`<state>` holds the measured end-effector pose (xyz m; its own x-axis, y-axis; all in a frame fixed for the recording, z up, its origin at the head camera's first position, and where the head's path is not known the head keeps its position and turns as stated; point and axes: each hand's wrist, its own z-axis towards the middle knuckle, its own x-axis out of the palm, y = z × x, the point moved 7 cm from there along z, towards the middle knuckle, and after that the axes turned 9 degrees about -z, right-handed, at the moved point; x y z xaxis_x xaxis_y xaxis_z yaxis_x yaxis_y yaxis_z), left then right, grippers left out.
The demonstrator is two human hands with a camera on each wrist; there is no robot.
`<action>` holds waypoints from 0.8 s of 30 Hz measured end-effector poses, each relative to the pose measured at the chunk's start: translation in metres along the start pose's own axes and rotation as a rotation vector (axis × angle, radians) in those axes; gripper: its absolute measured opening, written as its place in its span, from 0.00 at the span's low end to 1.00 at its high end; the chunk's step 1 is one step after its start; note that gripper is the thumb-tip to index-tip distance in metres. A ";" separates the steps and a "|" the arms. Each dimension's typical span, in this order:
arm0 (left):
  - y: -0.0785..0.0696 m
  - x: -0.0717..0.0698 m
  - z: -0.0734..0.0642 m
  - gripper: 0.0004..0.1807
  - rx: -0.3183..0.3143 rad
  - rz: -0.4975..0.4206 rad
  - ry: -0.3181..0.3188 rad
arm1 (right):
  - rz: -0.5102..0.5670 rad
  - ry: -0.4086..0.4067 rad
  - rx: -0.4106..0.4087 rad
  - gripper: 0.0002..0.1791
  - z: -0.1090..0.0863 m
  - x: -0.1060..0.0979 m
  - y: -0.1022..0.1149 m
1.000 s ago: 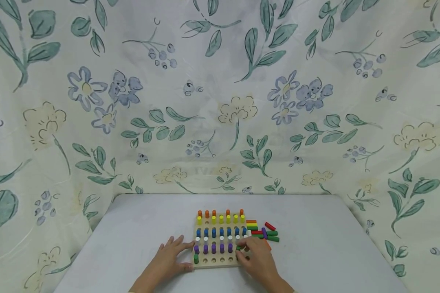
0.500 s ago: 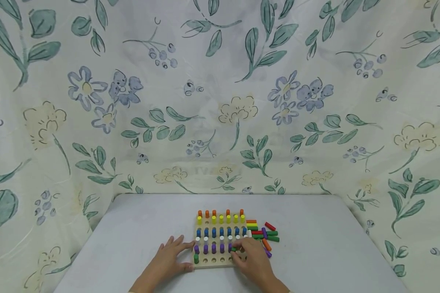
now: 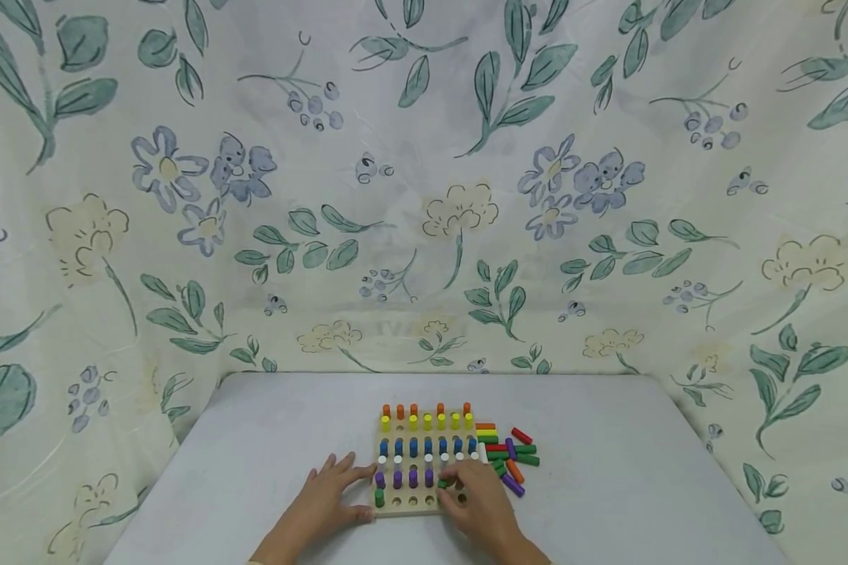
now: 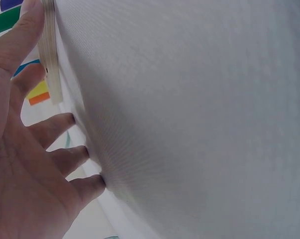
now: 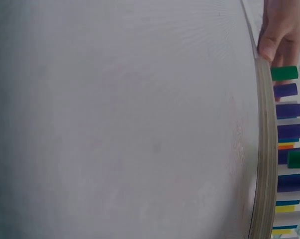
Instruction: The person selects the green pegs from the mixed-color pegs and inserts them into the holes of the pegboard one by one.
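Observation:
A wooden pegboard (image 3: 404, 512) lies on the table with rows of coloured pegs standing in its holes. Fingers spread, my left hand (image 3: 325, 494) touches the board's left edge with thumb and index finger; its other fingertips rest on the table. Thumb and fingers of my right hand (image 3: 479, 498) pinch a green peg (image 5: 299, 159) above the front of the board, close to the purple pegs (image 3: 413, 478). One green peg (image 3: 379, 498) stands in the front row's leftmost hole, and holes to its right show bare. The right hand covers the board's front right part.
Loose pegs lie right of the board, among them a red peg (image 3: 521, 435), an orange peg (image 3: 514, 471), a purple peg (image 3: 513, 485) and several green ones. Blue pegs (image 3: 413, 448), white, yellow and orange pegs stand farther back. A floral curtain (image 3: 424, 235) hangs behind the table (image 3: 275, 424).
My right hand has moved left along the board's front with the green peg, uncovering loose orange, purple and green pegs at the right. The left hand stays at the board's edge.

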<state>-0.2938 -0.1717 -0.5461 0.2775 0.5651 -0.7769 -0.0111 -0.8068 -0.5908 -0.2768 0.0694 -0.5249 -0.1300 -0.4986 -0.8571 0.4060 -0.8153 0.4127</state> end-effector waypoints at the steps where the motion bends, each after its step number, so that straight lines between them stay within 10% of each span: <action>1: 0.000 0.000 0.000 0.43 0.000 -0.001 0.000 | 0.007 -0.002 -0.004 0.07 0.000 0.000 0.001; 24: 0.001 0.000 -0.002 0.43 0.024 0.004 -0.017 | 0.034 0.029 0.005 0.07 0.004 0.008 0.017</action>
<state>-0.2923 -0.1728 -0.5459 0.2613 0.5652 -0.7825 -0.0347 -0.8046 -0.5928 -0.2750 0.0501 -0.5236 -0.0900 -0.5175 -0.8509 0.4052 -0.7995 0.4434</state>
